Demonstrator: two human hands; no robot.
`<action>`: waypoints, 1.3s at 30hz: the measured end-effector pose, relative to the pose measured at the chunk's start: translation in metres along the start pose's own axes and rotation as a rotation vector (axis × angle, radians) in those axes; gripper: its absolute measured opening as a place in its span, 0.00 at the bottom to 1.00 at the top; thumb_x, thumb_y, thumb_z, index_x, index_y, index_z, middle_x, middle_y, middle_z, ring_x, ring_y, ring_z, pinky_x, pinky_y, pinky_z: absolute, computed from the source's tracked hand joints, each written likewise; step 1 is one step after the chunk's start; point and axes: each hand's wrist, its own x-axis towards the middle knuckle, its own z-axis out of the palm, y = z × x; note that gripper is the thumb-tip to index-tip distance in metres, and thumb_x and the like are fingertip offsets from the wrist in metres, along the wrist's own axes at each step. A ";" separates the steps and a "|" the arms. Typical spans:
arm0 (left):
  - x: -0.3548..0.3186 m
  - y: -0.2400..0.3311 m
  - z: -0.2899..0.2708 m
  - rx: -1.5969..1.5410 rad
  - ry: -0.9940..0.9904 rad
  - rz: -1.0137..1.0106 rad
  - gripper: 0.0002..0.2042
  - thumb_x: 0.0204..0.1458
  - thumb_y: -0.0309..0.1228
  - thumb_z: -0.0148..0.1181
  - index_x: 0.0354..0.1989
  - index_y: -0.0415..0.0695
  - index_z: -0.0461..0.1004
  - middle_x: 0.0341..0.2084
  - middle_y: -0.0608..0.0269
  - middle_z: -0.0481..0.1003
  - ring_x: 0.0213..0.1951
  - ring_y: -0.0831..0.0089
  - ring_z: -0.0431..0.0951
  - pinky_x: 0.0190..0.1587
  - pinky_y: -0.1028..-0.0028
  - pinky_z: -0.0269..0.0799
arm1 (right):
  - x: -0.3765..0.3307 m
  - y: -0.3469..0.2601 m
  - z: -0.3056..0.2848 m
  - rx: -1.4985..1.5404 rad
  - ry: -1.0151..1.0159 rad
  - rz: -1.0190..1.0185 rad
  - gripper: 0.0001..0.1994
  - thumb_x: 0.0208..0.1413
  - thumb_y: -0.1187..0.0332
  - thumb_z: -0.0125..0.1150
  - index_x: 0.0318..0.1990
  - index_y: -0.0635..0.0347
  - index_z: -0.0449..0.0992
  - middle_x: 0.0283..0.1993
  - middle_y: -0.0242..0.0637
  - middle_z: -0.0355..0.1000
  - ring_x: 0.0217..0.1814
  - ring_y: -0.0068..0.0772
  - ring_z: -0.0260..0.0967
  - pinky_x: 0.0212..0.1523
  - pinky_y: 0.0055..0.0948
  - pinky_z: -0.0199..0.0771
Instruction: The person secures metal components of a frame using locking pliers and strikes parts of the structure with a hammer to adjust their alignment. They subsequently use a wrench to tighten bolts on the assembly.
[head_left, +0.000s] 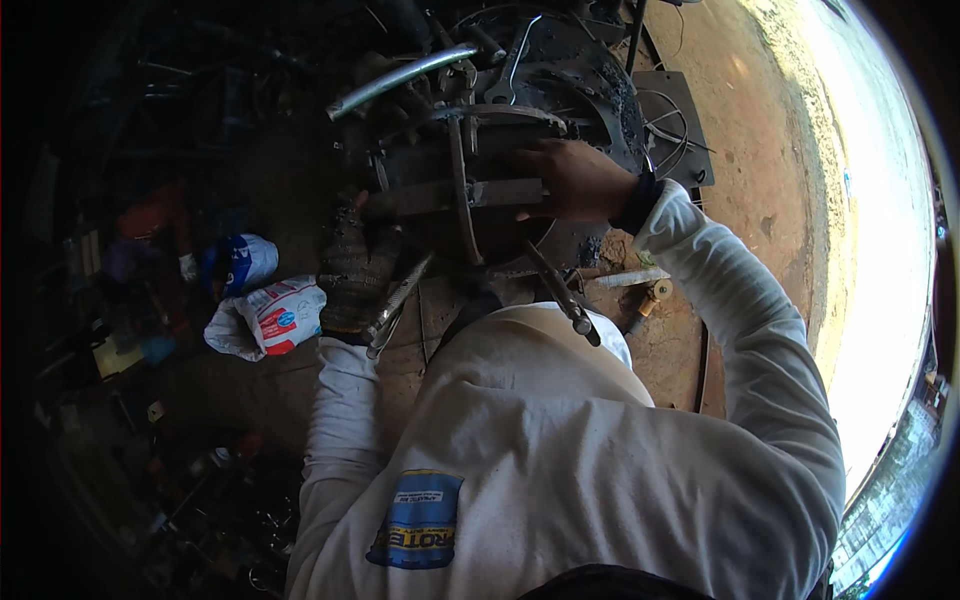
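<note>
A round, dark, greasy metal assembly (440, 165) sits in front of me on the ground. A flat metal bar (430, 197) lies across it, with a thin curved metal strap (462, 215) crossing it. My left hand (352, 268), in a dark knit glove, grips the bar's left end. My bare right hand (575, 180) closes over the bar's right end, fingers curled against the assembly. A white long-sleeved shirt covers both arms.
An open-ended spanner (510, 68) and a chrome pipe (400, 78) lie on top at the back. A toothed wrench (395, 303) and a rod-like tool (562, 295) lean near my chest. White and blue bags (268, 315) lie left, a brass fitting (655, 295) and a metal plate (682, 120) right.
</note>
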 end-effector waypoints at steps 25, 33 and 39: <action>0.001 -0.030 0.037 -0.110 0.168 -0.003 0.24 0.45 0.36 0.65 0.50 0.36 0.71 0.43 0.50 0.74 0.43 0.57 0.77 0.47 0.63 0.74 | 0.059 0.040 0.021 0.563 -0.224 -0.251 0.17 0.57 0.68 0.58 0.54 0.60 0.71 0.52 0.47 0.70 0.54 0.44 0.69 0.56 0.36 0.68; 0.014 -0.010 0.015 0.105 0.218 0.082 0.26 0.40 0.33 0.68 0.50 0.41 0.71 0.43 0.51 0.73 0.44 0.54 0.76 0.47 0.62 0.73 | 0.071 0.013 -0.008 0.388 -0.137 -0.385 0.16 0.53 0.72 0.61 0.51 0.58 0.76 0.52 0.46 0.71 0.55 0.47 0.68 0.57 0.39 0.67; 0.013 0.003 0.004 0.141 0.268 -0.013 0.26 0.37 0.36 0.69 0.49 0.44 0.72 0.46 0.51 0.73 0.45 0.52 0.76 0.47 0.60 0.74 | 0.074 0.008 0.005 0.268 -0.030 -0.369 0.20 0.49 0.67 0.64 0.52 0.58 0.75 0.57 0.47 0.69 0.59 0.50 0.66 0.59 0.42 0.65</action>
